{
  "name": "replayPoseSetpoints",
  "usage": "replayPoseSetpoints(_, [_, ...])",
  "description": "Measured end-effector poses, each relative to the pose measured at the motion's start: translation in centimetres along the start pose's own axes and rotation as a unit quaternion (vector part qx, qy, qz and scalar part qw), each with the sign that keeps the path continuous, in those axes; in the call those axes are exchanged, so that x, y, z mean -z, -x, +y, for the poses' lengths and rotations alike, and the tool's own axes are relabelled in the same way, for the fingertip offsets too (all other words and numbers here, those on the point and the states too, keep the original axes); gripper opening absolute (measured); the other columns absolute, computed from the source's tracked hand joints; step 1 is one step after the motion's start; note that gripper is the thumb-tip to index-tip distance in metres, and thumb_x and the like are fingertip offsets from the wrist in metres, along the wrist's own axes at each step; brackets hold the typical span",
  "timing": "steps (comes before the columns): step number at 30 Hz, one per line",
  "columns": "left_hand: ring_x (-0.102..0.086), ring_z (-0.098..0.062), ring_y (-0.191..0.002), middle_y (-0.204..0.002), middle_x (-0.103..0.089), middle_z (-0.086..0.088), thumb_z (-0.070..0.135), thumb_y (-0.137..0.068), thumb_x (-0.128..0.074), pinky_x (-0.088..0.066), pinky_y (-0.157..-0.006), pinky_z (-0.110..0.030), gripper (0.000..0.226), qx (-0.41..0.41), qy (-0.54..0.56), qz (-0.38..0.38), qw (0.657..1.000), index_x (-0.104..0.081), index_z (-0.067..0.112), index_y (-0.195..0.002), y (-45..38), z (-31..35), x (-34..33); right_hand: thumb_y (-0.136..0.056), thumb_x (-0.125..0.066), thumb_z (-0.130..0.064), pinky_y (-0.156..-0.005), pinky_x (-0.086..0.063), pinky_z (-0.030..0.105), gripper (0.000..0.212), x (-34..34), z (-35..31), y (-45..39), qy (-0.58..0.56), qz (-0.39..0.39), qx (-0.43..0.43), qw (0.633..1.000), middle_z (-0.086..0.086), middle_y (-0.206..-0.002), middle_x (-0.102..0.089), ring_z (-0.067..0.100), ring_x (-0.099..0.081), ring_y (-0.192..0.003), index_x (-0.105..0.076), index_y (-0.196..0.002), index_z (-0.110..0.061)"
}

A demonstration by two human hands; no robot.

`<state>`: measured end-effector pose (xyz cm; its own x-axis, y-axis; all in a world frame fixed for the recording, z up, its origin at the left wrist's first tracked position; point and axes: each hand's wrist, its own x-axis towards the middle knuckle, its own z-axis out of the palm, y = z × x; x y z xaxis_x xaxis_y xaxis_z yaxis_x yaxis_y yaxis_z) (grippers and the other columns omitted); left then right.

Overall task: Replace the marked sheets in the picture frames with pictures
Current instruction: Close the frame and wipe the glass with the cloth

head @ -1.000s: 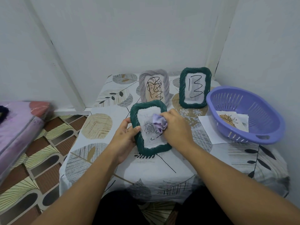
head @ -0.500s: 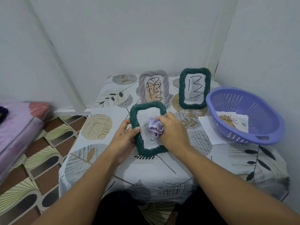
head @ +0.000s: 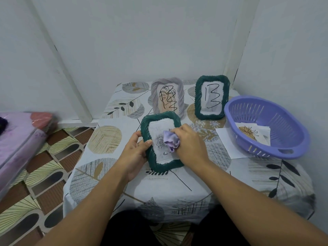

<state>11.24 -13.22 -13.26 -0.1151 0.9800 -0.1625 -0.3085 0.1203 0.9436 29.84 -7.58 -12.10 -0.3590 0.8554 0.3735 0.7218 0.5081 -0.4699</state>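
At centre frame, a leaf-print table (head: 110, 144) holds a purple basket (head: 276, 148) at right with pictures (head: 252, 134) inside. Two scribbled frames, grey (head: 154, 91) and green (head: 197, 96), stand behind. Left hand (head: 134, 153) grips the near frame (head: 156, 164); right hand (head: 190, 146) presses a bunched cloth (head: 170, 139) onto its glass.

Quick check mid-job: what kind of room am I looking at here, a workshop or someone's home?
Most likely a home, in a room corner. A small table with a leaf-print tablecloth stands against plain white walls, a wrapped mattress lies at the left, and the floor has patterned household tiles. No workshop gear shows.
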Motion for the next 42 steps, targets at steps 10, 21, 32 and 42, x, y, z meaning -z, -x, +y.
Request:
replayPoseSetpoints(10, [-0.071,-0.025,-0.094,-0.104,-0.076,-0.012,0.004,-0.106,-0.049,-0.054,-0.093,-0.049,0.027,-0.004,0.002,-0.001,1.0,-0.051,0.019,-0.128,0.0,0.0,-0.2,-0.087,-0.077,-0.024,-0.066,-0.054,0.036,0.024,0.2,0.7,-0.6,0.003,0.008,0.002,1.0,-0.007,-0.103,-0.057,0.014,-0.057,-0.081,-0.069,-0.109,-0.022])
replayPoseSetpoints(21, [-0.071,-0.025,-0.092,-0.107,-0.076,-0.013,0.004,-0.105,-0.05,-0.055,-0.092,-0.05,0.027,-0.004,0.002,0.004,1.0,-0.052,0.018,-0.129,0.0,-0.1,-0.3,-0.084,-0.08,-0.021,-0.074,-0.058,0.035,0.034,-0.8,0.7,1.4,-0.007,-0.015,0.01,1.0,-0.008,-0.107,-0.058,0.011,-0.059,-0.085,-0.069,-0.116,-0.022])
replayPoseSetpoints(32, [-0.073,-0.022,-0.089,-0.105,-0.077,-0.011,0.004,-0.106,-0.049,-0.061,-0.079,-0.04,0.027,-0.004,0.009,0.001,1.0,-0.052,0.018,-0.128,0.0,0.1,-0.4,-0.084,-0.079,-0.02,-0.07,-0.055,0.034,0.03,-0.3,0.9,0.8,-0.005,-0.016,-0.002,1.0,-0.008,-0.106,-0.057,0.013,-0.059,-0.084,-0.069,-0.113,-0.024])
replayPoseSetpoints(42, [-0.074,-0.021,-0.09,-0.105,-0.077,-0.009,0.004,-0.106,-0.048,-0.06,-0.076,-0.037,0.027,-0.002,0.009,0.004,1.0,-0.051,0.018,-0.129,0.0,0.1,-0.4,-0.088,-0.077,-0.045,-0.067,-0.06,0.041,0.025,-0.1,2.2,-0.9,-0.308,0.076,-0.198,0.927,-0.005,-0.07,-0.071,0.025,-0.067,-0.071,-0.075,-0.086,-0.021])
